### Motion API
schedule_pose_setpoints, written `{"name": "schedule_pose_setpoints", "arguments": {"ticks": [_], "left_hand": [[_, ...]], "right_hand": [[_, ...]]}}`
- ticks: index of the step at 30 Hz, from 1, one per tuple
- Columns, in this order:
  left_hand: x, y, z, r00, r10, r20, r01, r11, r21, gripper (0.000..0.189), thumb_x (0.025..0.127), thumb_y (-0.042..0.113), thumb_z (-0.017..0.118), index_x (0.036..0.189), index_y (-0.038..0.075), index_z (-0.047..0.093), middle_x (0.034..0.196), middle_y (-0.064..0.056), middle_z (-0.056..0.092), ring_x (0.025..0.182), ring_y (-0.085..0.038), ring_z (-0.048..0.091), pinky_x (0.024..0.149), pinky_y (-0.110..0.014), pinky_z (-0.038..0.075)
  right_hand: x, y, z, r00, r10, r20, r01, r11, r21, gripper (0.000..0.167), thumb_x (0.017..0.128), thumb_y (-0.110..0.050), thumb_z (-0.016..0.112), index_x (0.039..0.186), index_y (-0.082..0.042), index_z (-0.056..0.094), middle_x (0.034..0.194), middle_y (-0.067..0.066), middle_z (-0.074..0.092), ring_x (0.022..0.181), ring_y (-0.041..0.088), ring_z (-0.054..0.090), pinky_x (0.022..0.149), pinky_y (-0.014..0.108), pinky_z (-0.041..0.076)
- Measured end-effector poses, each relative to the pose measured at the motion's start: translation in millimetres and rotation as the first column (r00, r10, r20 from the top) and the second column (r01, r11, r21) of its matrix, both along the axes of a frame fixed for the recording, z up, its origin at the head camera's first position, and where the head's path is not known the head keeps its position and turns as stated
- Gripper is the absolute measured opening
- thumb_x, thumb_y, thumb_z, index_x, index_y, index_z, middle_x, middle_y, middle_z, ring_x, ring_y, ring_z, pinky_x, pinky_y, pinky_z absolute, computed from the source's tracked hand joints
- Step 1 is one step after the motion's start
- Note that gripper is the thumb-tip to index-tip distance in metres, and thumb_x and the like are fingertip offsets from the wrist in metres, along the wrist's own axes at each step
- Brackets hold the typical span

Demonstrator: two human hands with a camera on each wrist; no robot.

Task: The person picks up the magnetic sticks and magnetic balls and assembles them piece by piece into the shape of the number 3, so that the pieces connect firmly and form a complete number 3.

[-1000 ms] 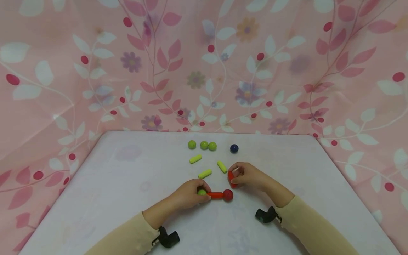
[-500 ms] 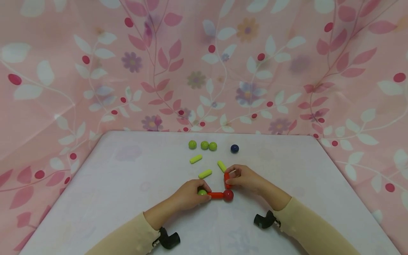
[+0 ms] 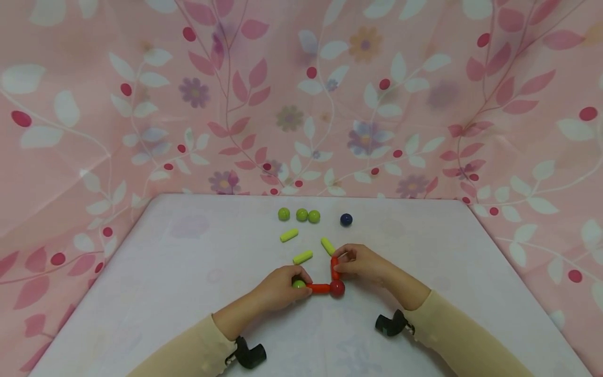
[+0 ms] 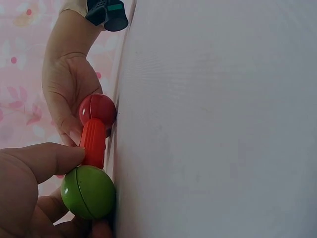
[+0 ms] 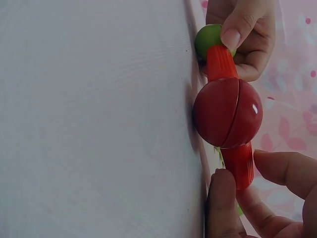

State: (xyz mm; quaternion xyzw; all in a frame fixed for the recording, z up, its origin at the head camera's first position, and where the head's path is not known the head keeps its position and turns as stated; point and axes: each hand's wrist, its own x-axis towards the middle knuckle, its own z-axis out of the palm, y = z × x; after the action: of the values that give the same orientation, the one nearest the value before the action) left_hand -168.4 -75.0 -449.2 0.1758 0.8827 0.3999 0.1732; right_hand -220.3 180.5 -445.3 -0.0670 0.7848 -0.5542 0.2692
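Note:
In the head view my left hand (image 3: 281, 287) holds a green ball (image 3: 299, 284) and the end of a red rod (image 3: 320, 288) that joins it. In the left wrist view the thumb lies on this rod, with fingers behind the green ball (image 4: 88, 192). A dark red ball (image 3: 336, 288) sits at the rod's other end. My right hand (image 3: 365, 263) pinches a second red rod (image 3: 335, 268), whose near end touches the dark red ball, roughly at a right angle to the first rod. The right wrist view shows thumb and fingers round this rod (image 5: 239, 166).
Several yellow-green rods lie beyond the hands: one at the left (image 3: 289, 235), a nearer rod (image 3: 303, 257), and another rod (image 3: 327, 246) beside the right fingertips. Farther back are green balls (image 3: 302, 214) and a dark blue ball (image 3: 346, 219) on the white table (image 3: 198, 293).
My right hand has moved a little left with the second red rod, turned it nearly straight, and brought its end against the dark red ball. The left hand has stayed in place.

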Motion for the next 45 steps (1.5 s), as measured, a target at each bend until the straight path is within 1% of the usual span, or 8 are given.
{"name": "schedule_pose_setpoints", "arguments": {"ticks": [8,15,20,24,29,37,41,45], "left_hand": [[0.2,-0.8,-0.3,1.000,-0.010,-0.008,0.010,1.000,0.005,0.009,0.090,0.025,0.073,0.097,0.021,0.070,0.086,0.006,0.060,0.081,-0.015,0.053,0.071,-0.032,0.043],[-1.9,-0.7,-3.3,1.000,-0.009,0.005,0.009,1.000,0.002,0.009,0.090,0.026,0.074,0.097,0.022,0.070,0.086,0.005,0.060,0.081,-0.016,0.053,0.070,-0.033,0.044],[-2.4,-1.4,-3.5,1.000,-0.017,0.000,0.017,1.000,0.008,0.007,0.090,0.025,0.073,0.097,0.023,0.070,0.085,0.006,0.060,0.080,-0.015,0.053,0.069,-0.032,0.044],[-1.8,-1.6,-3.1,1.000,-0.021,-0.013,0.021,1.000,0.012,0.006,0.091,0.023,0.073,0.096,0.022,0.071,0.085,0.006,0.060,0.079,-0.015,0.053,0.068,-0.031,0.044],[-1.4,-2.0,-2.8,1.000,-0.023,-0.011,0.023,1.000,0.019,0.005,0.091,0.023,0.072,0.095,0.022,0.071,0.085,0.006,0.060,0.079,-0.015,0.053,0.069,-0.031,0.044],[-2.6,-2.5,-3.9,1.000,-0.021,0.004,0.020,1.000,0.020,0.005,0.091,0.023,0.073,0.096,0.022,0.070,0.086,0.005,0.060,0.080,-0.015,0.053,0.070,-0.032,0.044],[-2.5,-2.0,-4.3,1.000,-0.022,0.006,0.022,0.999,0.024,0.005,0.090,0.022,0.072,0.095,0.022,0.070,0.086,0.005,0.060,0.081,-0.016,0.052,0.070,-0.032,0.043],[-2.8,-2.2,-4.9,1.000,-0.023,0.001,0.023,0.999,0.026,0.005,0.090,0.022,0.072,0.095,0.022,0.070,0.086,0.005,0.060,0.080,-0.015,0.052,0.070,-0.032,0.043]], "right_hand": [[-0.7,5,2.9,0.999,0.013,-0.044,-0.013,1.000,0.000,0.030,0.091,-0.003,0.069,0.119,0.005,0.061,0.100,0.014,0.064,0.084,0.019,0.066,0.080,0.033,0.058],[-3.5,10,6.7,0.996,-0.010,-0.085,0.017,0.997,0.076,0.025,0.091,-0.006,0.068,0.116,0.001,0.065,0.097,0.011,0.064,0.083,0.021,0.065,0.077,0.031,0.055],[-9.2,14,14.3,0.992,-0.028,-0.125,0.044,0.991,0.125,0.024,0.093,-0.008,0.067,0.116,-0.001,0.065,0.097,0.010,0.063,0.084,0.021,0.064,0.078,0.031,0.055],[-17.4,19,21.0,0.989,-0.052,-0.142,0.068,0.991,0.113,0.028,0.093,-0.008,0.066,0.119,0.003,0.063,0.100,0.011,0.062,0.088,0.021,0.063,0.082,0.032,0.056],[-30.3,27,24.1,0.983,-0.067,-0.170,0.088,0.989,0.121,0.032,0.094,-0.009,0.066,0.123,0.005,0.061,0.102,0.012,0.062,0.092,0.024,0.062,0.084,0.032,0.056],[-51.3,36,19.6,0.968,-0.113,-0.222,0.146,0.980,0.136,0.033,0.096,-0.009,0.065,0.125,0.005,0.061,0.105,0.013,0.061,0.091,0.023,0.061,0.083,0.031,0.055],[-61.8,39,16.9,0.961,-0.129,-0.243,0.172,0.971,0.164,0.031,0.097,-0.012,0.064,0.124,0.002,0.062,0.112,0.015,0.062,0.093,0.025,0.061,0.085,0.034,0.054],[-73.3,39,14.0,0.952,-0.149,-0.266,0.198,0.966,0.167,0.028,0.098,-0.014,0.064,0.122,0.000,0.063,0.114,0.015,0.062,0.094,0.025,0.061,0.086,0.036,0.054]]}}
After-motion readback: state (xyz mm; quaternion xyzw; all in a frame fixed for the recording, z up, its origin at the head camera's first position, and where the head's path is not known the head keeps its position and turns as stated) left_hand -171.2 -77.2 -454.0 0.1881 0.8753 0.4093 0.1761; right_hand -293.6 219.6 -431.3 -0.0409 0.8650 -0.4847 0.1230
